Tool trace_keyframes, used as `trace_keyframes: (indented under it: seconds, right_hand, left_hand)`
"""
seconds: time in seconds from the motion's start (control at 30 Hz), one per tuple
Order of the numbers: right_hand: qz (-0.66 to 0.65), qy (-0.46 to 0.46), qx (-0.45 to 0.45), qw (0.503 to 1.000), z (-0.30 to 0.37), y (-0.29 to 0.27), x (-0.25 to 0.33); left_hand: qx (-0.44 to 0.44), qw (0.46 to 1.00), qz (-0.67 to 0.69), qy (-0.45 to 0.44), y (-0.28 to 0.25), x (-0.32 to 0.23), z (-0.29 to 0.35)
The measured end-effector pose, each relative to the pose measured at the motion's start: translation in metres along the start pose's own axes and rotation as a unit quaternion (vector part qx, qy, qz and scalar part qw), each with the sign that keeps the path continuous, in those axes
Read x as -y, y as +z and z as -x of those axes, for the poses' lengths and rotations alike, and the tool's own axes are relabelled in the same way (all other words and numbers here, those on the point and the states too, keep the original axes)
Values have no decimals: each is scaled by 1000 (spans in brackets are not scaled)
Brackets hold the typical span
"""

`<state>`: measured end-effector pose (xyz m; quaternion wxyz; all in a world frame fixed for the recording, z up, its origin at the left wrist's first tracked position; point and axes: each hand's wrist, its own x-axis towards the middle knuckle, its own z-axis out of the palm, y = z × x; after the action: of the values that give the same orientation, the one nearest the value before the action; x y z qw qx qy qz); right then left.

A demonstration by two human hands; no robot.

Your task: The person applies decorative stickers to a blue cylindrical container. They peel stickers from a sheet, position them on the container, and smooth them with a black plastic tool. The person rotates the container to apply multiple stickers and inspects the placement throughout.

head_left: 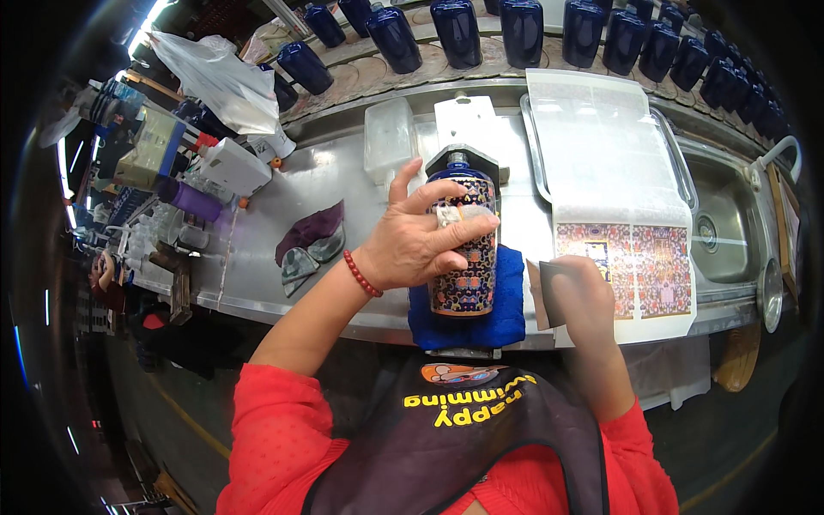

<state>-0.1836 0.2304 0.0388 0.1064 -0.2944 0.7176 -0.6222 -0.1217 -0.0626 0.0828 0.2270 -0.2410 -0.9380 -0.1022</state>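
Note:
A dark blue bottle point(461, 287) with a colourful floral pattern lies on the bench, its neck away from me. Its near end rests over a folded blue towel point(506, 322), and its neck lies by a dark angular holder point(485, 163). My left hand point(416, 232) is laid across the bottle with its fingers spread and stretched out, touching the patterned surface. White tape wraps one finger. My right hand point(588, 296) grips a flat dark scraper point(552, 294) to the right of the towel, apart from the bottle.
Patterned decal sheets point(661, 275) lie under translucent paper point(592, 137) on a metal tray at right. Beyond stands a sink point(717, 219). A purple-grey cloth point(311, 240) and a clear plastic container point(389, 137) sit left. Several blue bottles point(455, 34) line the back conveyor.

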Motion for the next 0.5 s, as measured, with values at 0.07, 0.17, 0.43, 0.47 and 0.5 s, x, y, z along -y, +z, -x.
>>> trace_keyframes:
  seconds: [0.07,0.17,0.43,0.47,0.5]
  right_hand:
    - [12,-20,-5,1000,-4,2,-2]
    - [7,-15,-12,1000,-9,4,-4]
    - [35,-31,8,999,-22,11,-4]
    - [42,-42,6,998,-25,12,-3]
    - [49,-54,3,997,-27,13,-2]
  left_hand:
    - [-15,1000,-14,-12,-1,5,-4]
    - [-12,998,-59,20,-2,-4,1]
    - [-8,993,-113,-12,-5,-23,19]
    - [-5,993,-118,-17,-5,-23,18]
    - [-8,993,-116,-16,-5,-22,17]
